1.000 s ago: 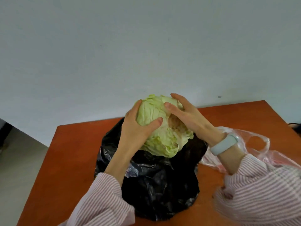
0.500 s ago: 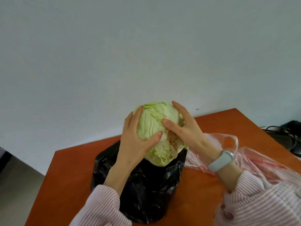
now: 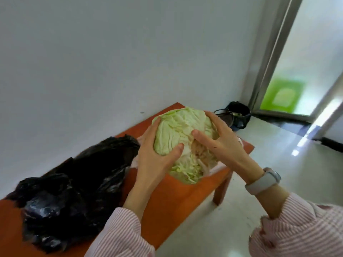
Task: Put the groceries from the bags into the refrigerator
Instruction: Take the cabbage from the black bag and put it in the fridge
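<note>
orange worktop below cabbage; left hand and right hand clasp its sides; likely heavy, firm, loose-leaved.

you have one view only, from the camera on your head, looking forward and down, tilted. it sits close over your two hands and the orange table, with wall and floor beyond.
</note>
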